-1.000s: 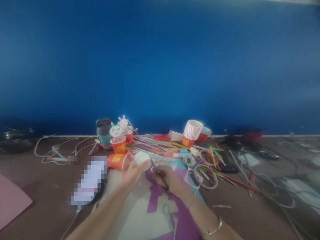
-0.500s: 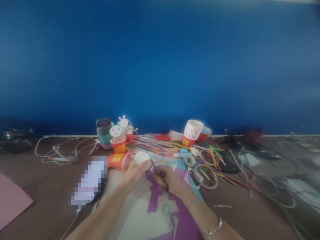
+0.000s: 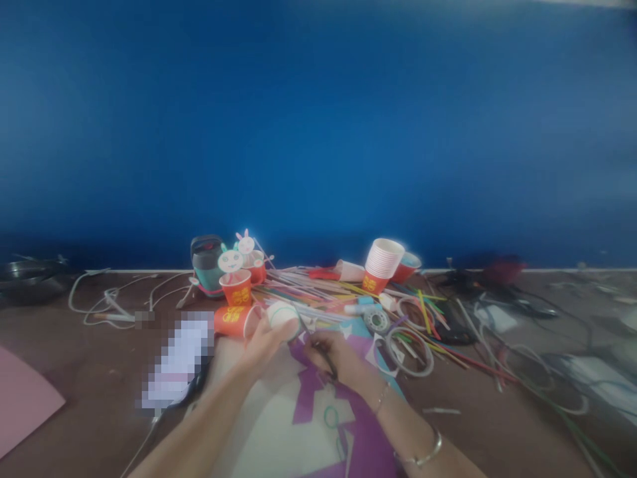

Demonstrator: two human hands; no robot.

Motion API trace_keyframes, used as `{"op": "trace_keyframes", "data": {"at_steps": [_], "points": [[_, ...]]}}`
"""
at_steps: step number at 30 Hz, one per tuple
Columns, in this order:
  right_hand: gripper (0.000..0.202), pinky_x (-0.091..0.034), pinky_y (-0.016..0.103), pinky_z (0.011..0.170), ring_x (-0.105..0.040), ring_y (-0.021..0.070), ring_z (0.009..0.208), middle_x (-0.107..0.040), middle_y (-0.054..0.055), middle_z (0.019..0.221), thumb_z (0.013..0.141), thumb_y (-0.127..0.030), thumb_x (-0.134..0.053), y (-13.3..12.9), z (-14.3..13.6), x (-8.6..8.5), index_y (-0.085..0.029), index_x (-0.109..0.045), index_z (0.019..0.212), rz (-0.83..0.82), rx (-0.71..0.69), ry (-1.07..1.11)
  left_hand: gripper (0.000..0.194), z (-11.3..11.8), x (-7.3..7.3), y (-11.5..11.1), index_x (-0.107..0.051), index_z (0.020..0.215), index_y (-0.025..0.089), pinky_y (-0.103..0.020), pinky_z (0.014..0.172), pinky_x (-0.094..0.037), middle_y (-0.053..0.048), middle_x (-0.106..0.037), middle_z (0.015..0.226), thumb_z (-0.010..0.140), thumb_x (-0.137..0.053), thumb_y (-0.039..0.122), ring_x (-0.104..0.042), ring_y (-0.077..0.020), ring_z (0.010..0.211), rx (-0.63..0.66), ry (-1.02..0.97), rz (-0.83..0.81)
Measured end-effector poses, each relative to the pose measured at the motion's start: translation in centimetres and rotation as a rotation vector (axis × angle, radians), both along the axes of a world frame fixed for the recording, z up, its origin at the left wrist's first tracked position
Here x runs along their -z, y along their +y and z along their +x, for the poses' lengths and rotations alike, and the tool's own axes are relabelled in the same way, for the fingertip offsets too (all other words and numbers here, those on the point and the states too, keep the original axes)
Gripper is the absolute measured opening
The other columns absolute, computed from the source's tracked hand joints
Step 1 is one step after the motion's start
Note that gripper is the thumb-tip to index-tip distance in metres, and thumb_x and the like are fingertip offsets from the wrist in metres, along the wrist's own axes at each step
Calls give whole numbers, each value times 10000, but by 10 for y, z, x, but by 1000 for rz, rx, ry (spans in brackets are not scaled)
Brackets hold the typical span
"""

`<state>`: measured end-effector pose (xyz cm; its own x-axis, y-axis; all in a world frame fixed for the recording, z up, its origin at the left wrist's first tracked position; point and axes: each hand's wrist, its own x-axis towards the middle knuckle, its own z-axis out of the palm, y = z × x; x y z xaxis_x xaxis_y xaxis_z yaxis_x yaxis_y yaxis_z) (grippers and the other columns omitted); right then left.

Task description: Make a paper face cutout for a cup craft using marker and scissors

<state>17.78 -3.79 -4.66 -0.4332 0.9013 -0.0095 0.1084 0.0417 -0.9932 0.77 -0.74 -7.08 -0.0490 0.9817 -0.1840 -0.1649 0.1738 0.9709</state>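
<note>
My left hand (image 3: 269, 340) is closed on a white paper piece (image 3: 283, 315) with a curved green line drawn on it. In my right hand (image 3: 334, 355) is a pair of dark scissors (image 3: 326, 362), their narrow blades pointing up and left to the paper's right edge. Blur hides whether the blades lie around the paper or only beside it. Below both hands lie purple paper scraps (image 3: 311, 398) on a pale sheet (image 3: 269, 425), along with a small green ring shape (image 3: 331, 417). Just left of the paper piece, a red paper cup (image 3: 235, 321) rests on its side.
Two upright red cups with rabbit faces (image 3: 230, 259) stand at the back left, near a teal container (image 3: 209, 275). Further right are a cup stack (image 3: 383, 265), scattered coloured sticks (image 3: 298, 285), a tape roll (image 3: 377, 320) and clear tubing (image 3: 428, 362). A pixelated phone-like object (image 3: 179, 362) lies left.
Very little differs. The paper piece has turned or tilted slightly in my left hand, and the scissors' handles have shifted a little in my right hand.
</note>
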Motion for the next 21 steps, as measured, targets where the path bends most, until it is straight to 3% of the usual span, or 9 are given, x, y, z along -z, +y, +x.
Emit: {"op": "trace_keyframes", "data": {"at_steps": [6, 21], "points": [[191, -229, 198, 373, -260, 59, 391, -333, -79, 443, 666, -297, -599, 3, 0, 3, -197, -466, 571, -15, 1, -5, 413, -1, -1, 1, -643, 915, 147, -258, 622, -418, -23, -648, 752, 568, -765, 336, -566, -157, 671, 51, -53, 5], [187, -250, 191, 322, -274, 51, 332, -361, -78, 453, 726, -303, -592, 5, 3, 17, -200, -493, 607, -69, -5, -34, 339, -2, -4, 1, -638, 836, 152, -243, 557, -401, -2, -607, 674, 571, -758, 326, -525, -132, 595, 114, -91, 24]]}}
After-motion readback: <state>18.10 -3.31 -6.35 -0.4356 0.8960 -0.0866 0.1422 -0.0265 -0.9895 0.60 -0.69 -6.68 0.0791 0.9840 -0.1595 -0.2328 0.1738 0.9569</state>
